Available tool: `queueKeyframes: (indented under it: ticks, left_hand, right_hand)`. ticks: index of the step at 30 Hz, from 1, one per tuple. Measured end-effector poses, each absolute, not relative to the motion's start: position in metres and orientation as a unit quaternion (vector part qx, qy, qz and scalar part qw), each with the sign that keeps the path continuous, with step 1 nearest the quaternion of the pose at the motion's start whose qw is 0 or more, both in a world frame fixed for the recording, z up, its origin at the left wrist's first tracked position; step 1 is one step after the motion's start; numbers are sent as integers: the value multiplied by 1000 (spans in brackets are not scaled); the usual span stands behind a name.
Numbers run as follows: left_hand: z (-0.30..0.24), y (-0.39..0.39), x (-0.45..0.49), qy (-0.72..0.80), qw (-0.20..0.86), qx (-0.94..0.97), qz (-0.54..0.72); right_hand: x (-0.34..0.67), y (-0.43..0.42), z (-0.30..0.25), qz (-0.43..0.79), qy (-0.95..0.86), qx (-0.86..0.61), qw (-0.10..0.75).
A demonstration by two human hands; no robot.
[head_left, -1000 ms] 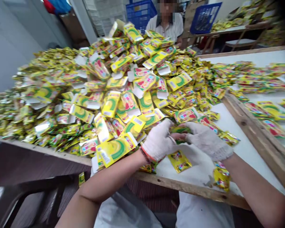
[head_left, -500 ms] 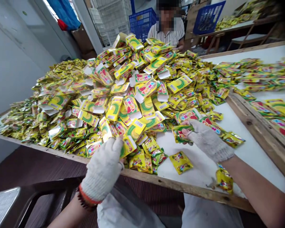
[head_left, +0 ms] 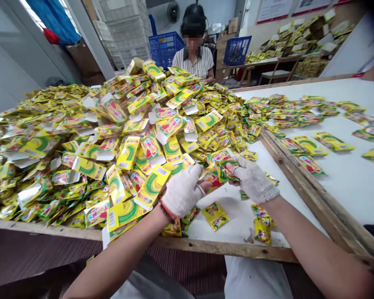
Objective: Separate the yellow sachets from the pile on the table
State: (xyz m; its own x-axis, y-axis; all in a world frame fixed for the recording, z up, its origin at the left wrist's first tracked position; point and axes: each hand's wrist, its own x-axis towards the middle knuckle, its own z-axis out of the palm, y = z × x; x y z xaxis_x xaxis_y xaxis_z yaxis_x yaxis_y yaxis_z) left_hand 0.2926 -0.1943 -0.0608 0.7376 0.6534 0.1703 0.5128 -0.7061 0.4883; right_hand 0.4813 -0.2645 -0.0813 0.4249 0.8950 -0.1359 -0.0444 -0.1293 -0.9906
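Observation:
My left hand (head_left: 184,190), in a white knit glove, is closed around a small open yellow carton (head_left: 211,175) with a red print. The fingers partly hide the carton. Close beside it, my right hand (head_left: 254,179), gloved too, pinches a green sachet (head_left: 226,171) at the carton's end. Whether the sachet is inside the carton's opening I cannot tell. A loose yellow sachet (head_left: 215,216) lies on the white tabletop below the hands. Left of them rises a heap of flattened-looking and open cartons (head_left: 149,149) over many sachets (head_left: 233,124).
A wooden strip (head_left: 299,182) divides the table; filled-looking cartons (head_left: 333,142) lie beyond it. A wooden edge (head_left: 224,248) runs along the front. Across the table sits a person (head_left: 193,60) in a striped shirt. Blue baskets (head_left: 166,47) stand behind.
My left hand has moved right, bringing a carton from the heap up to my right hand. The right hand still holds its sachet. The view has shifted to the right.

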Motion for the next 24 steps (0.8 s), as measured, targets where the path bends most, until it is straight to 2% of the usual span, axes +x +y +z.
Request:
queueKeyframes:
  ticks: [2, 4, 7, 10, 16, 18, 21, 24]
  left_hand:
    - [-66, -200, 303, 331, 57, 924, 182]
    - [-72, -204, 309, 331, 1, 927, 175]
    - [-84, -200, 311, 336, 44, 926, 167]
    - [-94, -191, 306, 314, 122, 923, 187]
    - [-90, -189, 297, 304, 190, 916, 180]
    - [-89, -190, 297, 308, 184, 917, 173]
    - [-90, -192, 299, 282, 120, 940, 151]
    - [-93, -193, 300, 263, 61, 952, 141]
  right_hand:
    - [482, -261, -82, 400, -313, -629, 588]
    - [481, -260, -83, 411, -314, -619, 591]
    - [480, -261, -84, 395, -327, -620, 594]
    - [481, -262, -87, 294, -357, -672, 579]
    - [484, -265, -85, 150, -508, -742, 410]
    - [484, -267, -83, 151, -554, -730, 371]
    - [482, -267, -84, 142, -602, -714, 327]
    - [481, -268, -85, 124, -612, -713, 319]
